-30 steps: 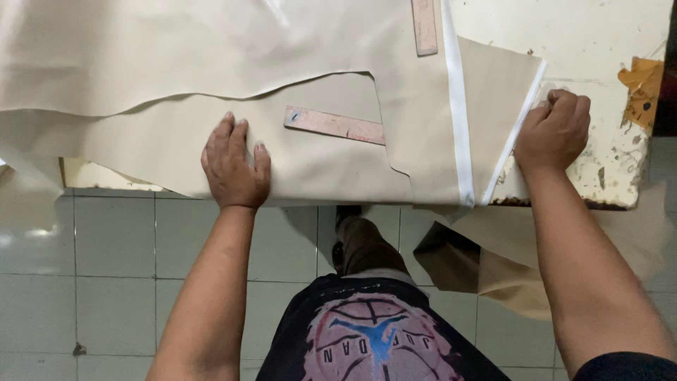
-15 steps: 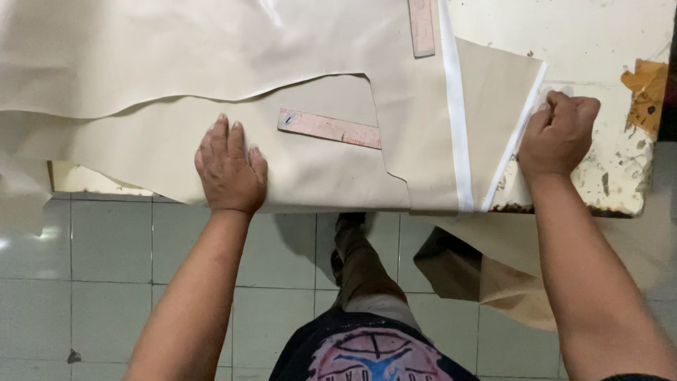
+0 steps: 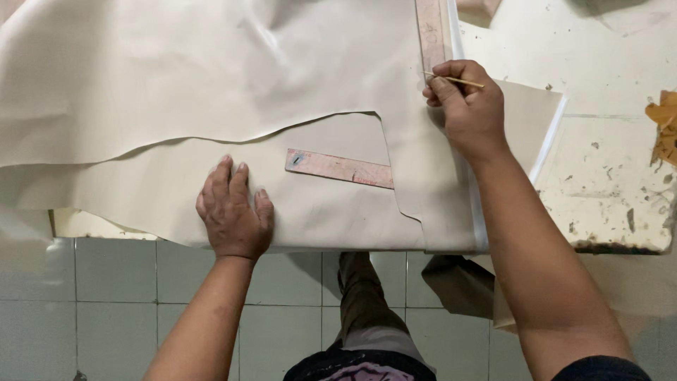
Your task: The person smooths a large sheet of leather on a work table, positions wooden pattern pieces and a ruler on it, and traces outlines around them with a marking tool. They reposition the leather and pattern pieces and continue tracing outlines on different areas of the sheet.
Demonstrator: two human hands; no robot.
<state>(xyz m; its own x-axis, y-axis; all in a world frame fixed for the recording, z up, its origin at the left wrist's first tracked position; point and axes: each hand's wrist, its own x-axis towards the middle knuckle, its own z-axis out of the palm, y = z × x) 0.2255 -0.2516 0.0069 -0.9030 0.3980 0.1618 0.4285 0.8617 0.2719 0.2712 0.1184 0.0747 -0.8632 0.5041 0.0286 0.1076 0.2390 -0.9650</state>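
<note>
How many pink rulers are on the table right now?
2. One ruler lies across the beige sheet, partly tucked under a flap, near the left hand. The other ruler runs lengthwise beside the right hand. More may be hidden under the sheet.

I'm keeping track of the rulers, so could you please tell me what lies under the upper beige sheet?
A pink ruler pokes out from under the upper beige sheet, lying on a lower sheet. Its right end is covered, so its full length can't be seen.

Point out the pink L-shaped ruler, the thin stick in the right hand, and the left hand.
Pink L-shaped flat ruler (image 3: 338, 168), head view: middle of its short arm lying on the beige sheet.
Thin pale stick (image 3: 464, 82), head view: shaft right of the right fingers.
Left hand (image 3: 233, 212), head view: back of the hand, flat on the sheet.
</note>
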